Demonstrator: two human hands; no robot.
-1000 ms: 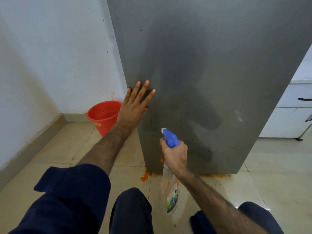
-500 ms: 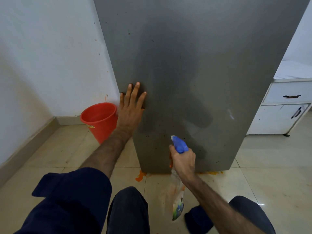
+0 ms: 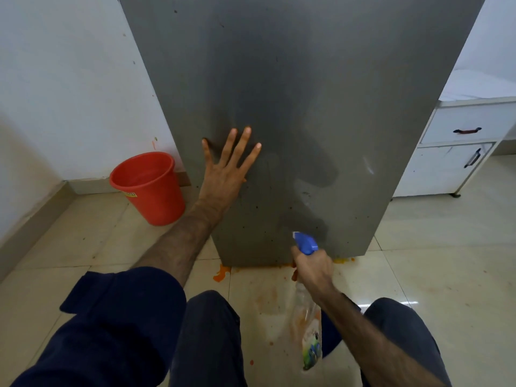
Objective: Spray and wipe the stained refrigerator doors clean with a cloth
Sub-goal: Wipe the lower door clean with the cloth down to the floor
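Note:
A grey refrigerator door (image 3: 307, 93) fills the upper middle, flecked with small dark specks and a pale smear at the right. My left hand (image 3: 226, 171) presses flat on its lower left part, fingers straight and spread. My right hand (image 3: 312, 268) grips the neck of a clear spray bottle (image 3: 308, 325) with a blue nozzle (image 3: 305, 243), which points at the door's bottom edge. Orange stains (image 3: 222, 275) run along the floor under the door. No cloth is in view.
A red bucket (image 3: 149, 188) stands on the tiled floor left of the refrigerator, against the white wall. White cabinet drawers (image 3: 458, 152) with dark handles sit to the right. My knees in dark trousers fill the lower frame.
My left hand has slid right across the door, away from its left edge. The spray bottle hand has stayed low near the door's bottom edge.

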